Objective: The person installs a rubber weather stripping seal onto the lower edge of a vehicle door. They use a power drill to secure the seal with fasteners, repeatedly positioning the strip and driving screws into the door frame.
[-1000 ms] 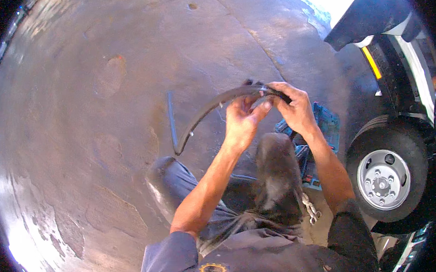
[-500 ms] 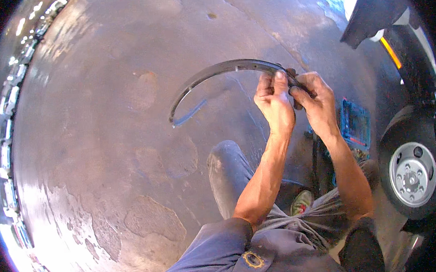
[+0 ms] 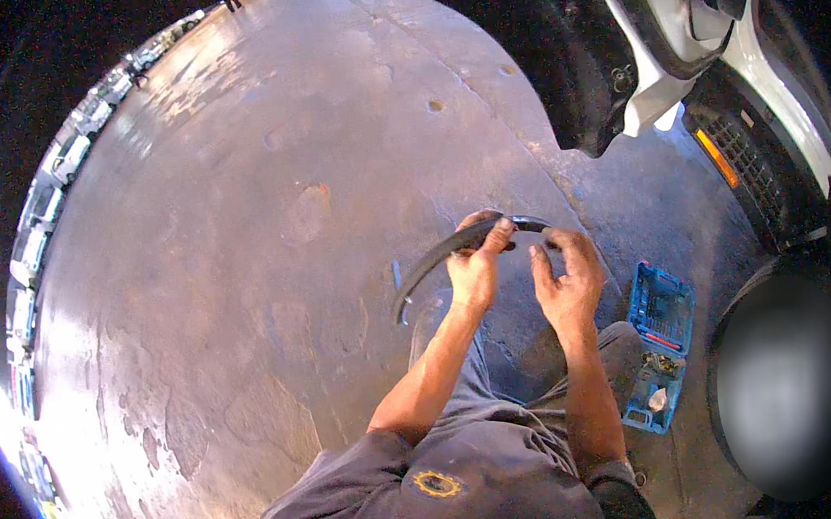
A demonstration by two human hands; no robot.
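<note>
A curved black trim strip arcs up in front of me, its far end pointing down to the left. My left hand is closed around it near its right part, thumb on top. My right hand is by the strip's right end, with its thumb and fingers apart. Its fingertips are at or just beside that end; whether they touch cannot be made out.
An open blue tool case with small parts in its lower half lies on the floor right of my knee. A vehicle stands at the right, with a wheel, an orange reflector and a dark panel. The concrete floor is worn.
Both hands and the strip have come lower and nearer in the view, which has shifted. My right hand has loosened from the strip, its fingers now spread. More of the vehicle and the case show.
</note>
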